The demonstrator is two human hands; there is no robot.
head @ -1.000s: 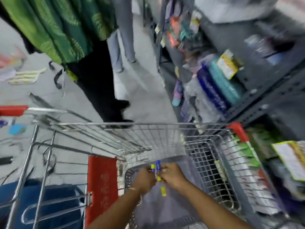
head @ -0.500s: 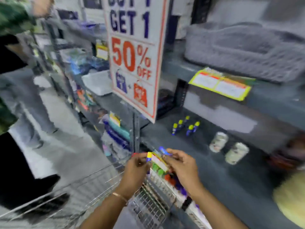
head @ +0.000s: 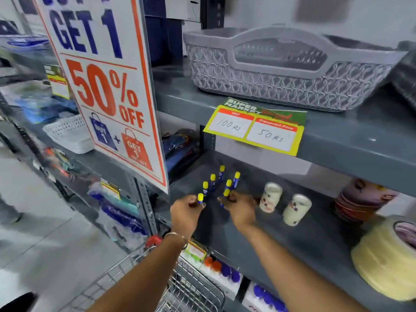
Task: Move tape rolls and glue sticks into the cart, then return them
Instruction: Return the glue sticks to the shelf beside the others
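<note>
My left hand (head: 185, 212) grips a blue glue stick with a yellow cap (head: 200, 198), held upright over the grey shelf (head: 292, 239). My right hand (head: 239, 210) pinches another glue stick (head: 225, 194) beside it. Just behind my hands several more glue sticks (head: 221, 176) stand upright on the shelf. Two white tape rolls (head: 283, 202) stand to the right of my right hand. A large cream tape roll (head: 387, 260) lies at the shelf's right end. The wire cart (head: 193, 289) is below my arms, its red corner (head: 153, 240) near my left wrist.
A big "50% OFF" sign (head: 108, 91) hangs left of the glue sticks. A grey plastic basket (head: 290, 70) and a yellow price tag (head: 256, 129) sit on the shelf above. Stacked bowls (head: 360, 201) stand at the right. Boxes of blue-capped items (head: 227, 271) fill the shelf below.
My view swung up from the cart to the shelf. Both hands moved from inside the cart forward onto the shelf, separating with one glue stick each.
</note>
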